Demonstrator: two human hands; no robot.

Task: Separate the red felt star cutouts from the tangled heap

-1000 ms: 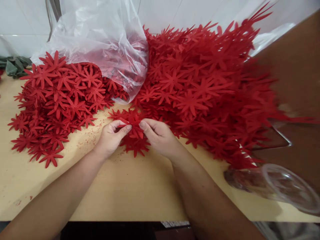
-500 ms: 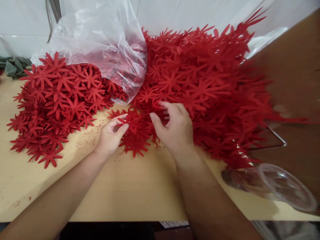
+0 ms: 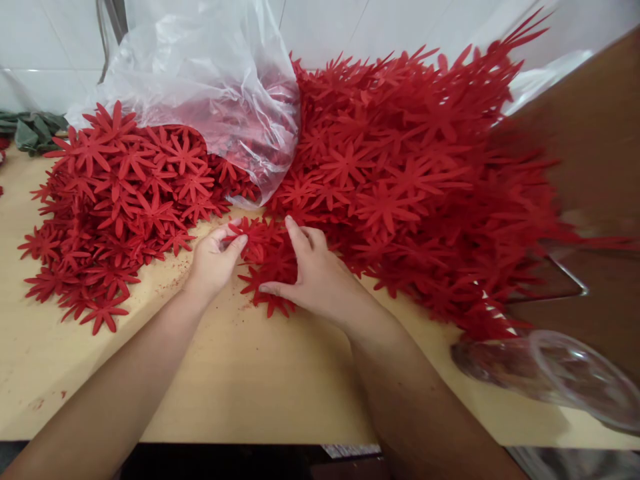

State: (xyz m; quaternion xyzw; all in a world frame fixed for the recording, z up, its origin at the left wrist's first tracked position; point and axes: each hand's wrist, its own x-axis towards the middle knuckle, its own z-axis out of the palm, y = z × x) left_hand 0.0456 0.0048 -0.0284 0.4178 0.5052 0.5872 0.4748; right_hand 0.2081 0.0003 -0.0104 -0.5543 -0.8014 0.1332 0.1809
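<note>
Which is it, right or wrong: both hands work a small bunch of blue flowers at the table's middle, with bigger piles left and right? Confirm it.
Wrong in one respect: the flowers are red, not blue, as the head view shows. The rest holds: the left hand pinches the bunch, the right hand rests on it, mid-table, with the left pile and right pile bigger.

We see a pale wood table (image 3: pixel 260 387) w/ red crumbs scattered on it. Landmark: the clear plastic bag (image 3: pixel 210 87) at the back. Left of & below the bag lies a pile of red flower cutouts (image 3: pixel 115 200); right of it, a much bigger heap (image 3: pixel 415 187). Far left of the bag, green material (image 3: pixel 30 130). Well right & nearer us, a clear container (image 3: pixel 550 380) on its side.
</note>
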